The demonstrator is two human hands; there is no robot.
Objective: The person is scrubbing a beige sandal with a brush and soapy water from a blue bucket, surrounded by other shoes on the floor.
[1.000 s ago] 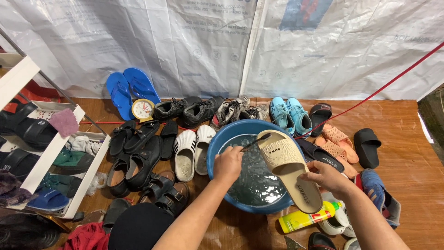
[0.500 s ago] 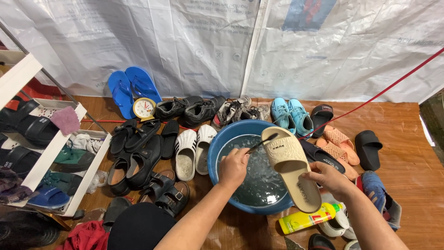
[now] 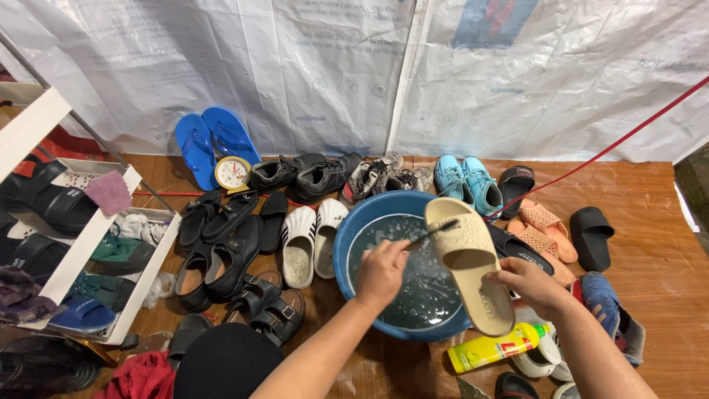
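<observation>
Only 1 view is given, from a camera worn on the person's head, looking steeply down and forward over the forearms. It sits close above the blue basin (image 3: 354, 244), which lies just right of centre near the bottom edge. Farther off, rows of shoes spread across the wooden floor (image 3: 650, 222) up to a white plastic sheet wall (image 3: 332, 66) (the far limit). A white shelf rack (image 3: 81, 244) fills the left edge.

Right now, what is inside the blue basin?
The blue basin holds soapy water with foam. The beige slipper lies over its right rim, so that part of the water is covered. The basin's bottom cannot be seen through the suds.
</observation>
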